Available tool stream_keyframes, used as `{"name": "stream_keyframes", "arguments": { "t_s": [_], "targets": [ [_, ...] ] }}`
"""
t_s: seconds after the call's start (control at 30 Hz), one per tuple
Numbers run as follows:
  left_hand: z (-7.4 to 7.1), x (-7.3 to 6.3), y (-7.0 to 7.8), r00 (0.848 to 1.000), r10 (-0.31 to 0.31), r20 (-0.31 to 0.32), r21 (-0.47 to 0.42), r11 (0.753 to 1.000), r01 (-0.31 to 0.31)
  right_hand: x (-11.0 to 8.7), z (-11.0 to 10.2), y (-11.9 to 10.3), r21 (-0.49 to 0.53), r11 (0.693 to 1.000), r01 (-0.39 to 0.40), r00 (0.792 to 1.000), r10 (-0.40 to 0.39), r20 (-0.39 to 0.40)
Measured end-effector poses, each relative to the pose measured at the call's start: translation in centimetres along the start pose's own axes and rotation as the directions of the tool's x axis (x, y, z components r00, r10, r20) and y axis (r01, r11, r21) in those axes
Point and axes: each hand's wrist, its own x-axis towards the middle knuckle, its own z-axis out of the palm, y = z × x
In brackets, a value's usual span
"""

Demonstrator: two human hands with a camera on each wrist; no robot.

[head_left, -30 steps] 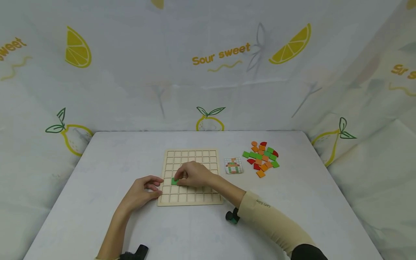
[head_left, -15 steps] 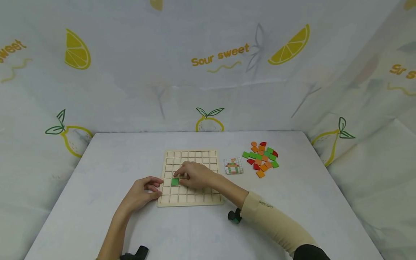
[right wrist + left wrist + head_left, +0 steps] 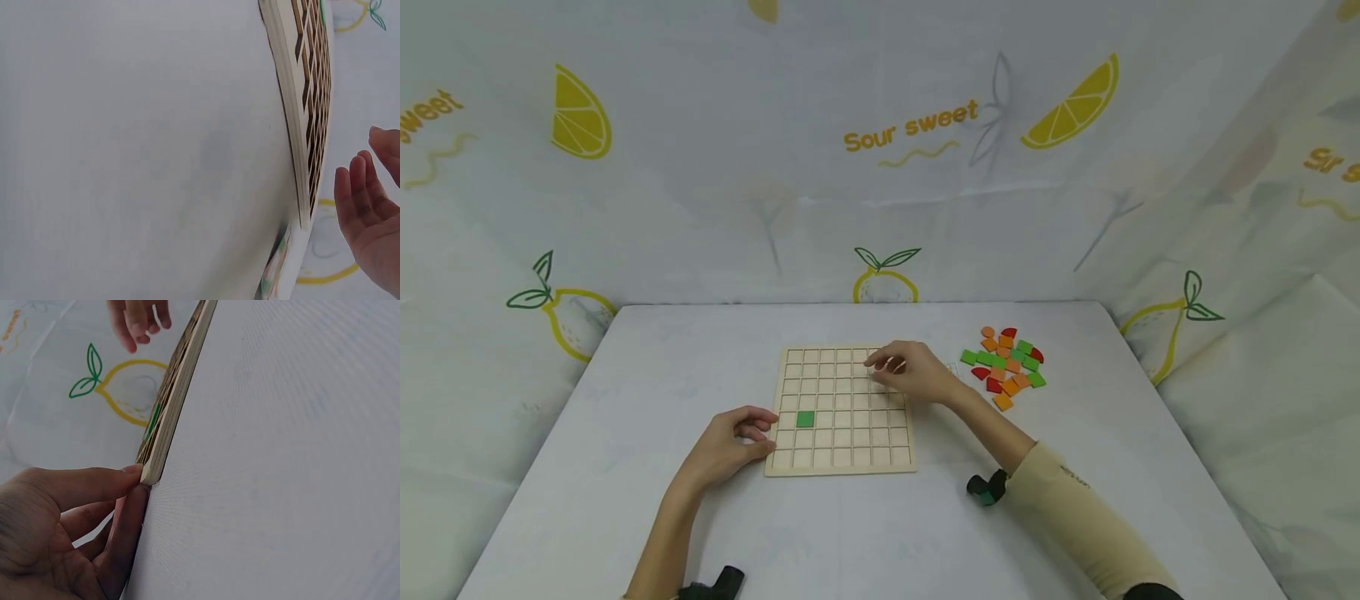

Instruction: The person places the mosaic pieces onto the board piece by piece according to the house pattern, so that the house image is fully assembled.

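Note:
A light wooden board (image 3: 850, 457) with a grid of square cells lies on the white table. One green square tile (image 3: 805, 419) sits flat in a cell toward its lower left. My left hand (image 3: 730, 442) touches the board's left edge with thumb and fingertips. In the left wrist view the fingertips of that hand (image 3: 81, 519) meet the board's corner. Over the board's upper right hovers my right hand (image 3: 913, 372), its fingers loosely bent. Nothing shows between the fingers of the right hand (image 3: 372, 212) in the right wrist view.
Right of the board, a patterned card (image 3: 953, 369) is mostly hidden by my right hand; its edge (image 3: 275, 265) shows in the right wrist view. Beyond it lie several loose orange, red and green tiles (image 3: 1003, 367). A lemon-print curtain (image 3: 715, 200) stands behind the table.
My right hand has let go of the green tile, now fully visible in its cell, and has moved right and away over the board toward the card. My left hand stays put.

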Motion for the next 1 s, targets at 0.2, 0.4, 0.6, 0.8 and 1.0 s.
{"name": "stream_keyframes", "arguments": {
  "t_s": [0.2,0.4,0.6,0.8,1.0],
  "targets": [
    [0.1,0.1,0.0,1.000,-0.001,0.008,-0.010,1.000,0.001,-1.9,-3.6,2.9,0.057,0.993,-0.103,0.989,0.108,-0.101],
    [0.1,0.1,0.0,1.000,-0.005,0.001,-0.005,1.000,0.005,-3.4,-6.4,5.4,0.092,0.989,-0.120,0.973,0.135,-0.187],
    [0.1,-0.1,-0.1,1.000,-0.013,0.001,-0.009,1.000,0.013,-5.0,-8.7,6.7,0.099,0.973,-0.210,0.957,0.225,-0.182],
    [0.1,-0.1,-0.1,1.000,-0.006,0.010,-0.019,1.000,0.006,-6.2,-10.2,8.7,0.086,0.954,-0.288,0.941,0.298,-0.158],
    [0.0,0.0,-0.1,1.000,0.000,0.004,-0.006,1.000,0.000,-6.9,-10.6,9.9,0.087,0.948,-0.306,0.938,0.316,-0.143]
  ]
}}
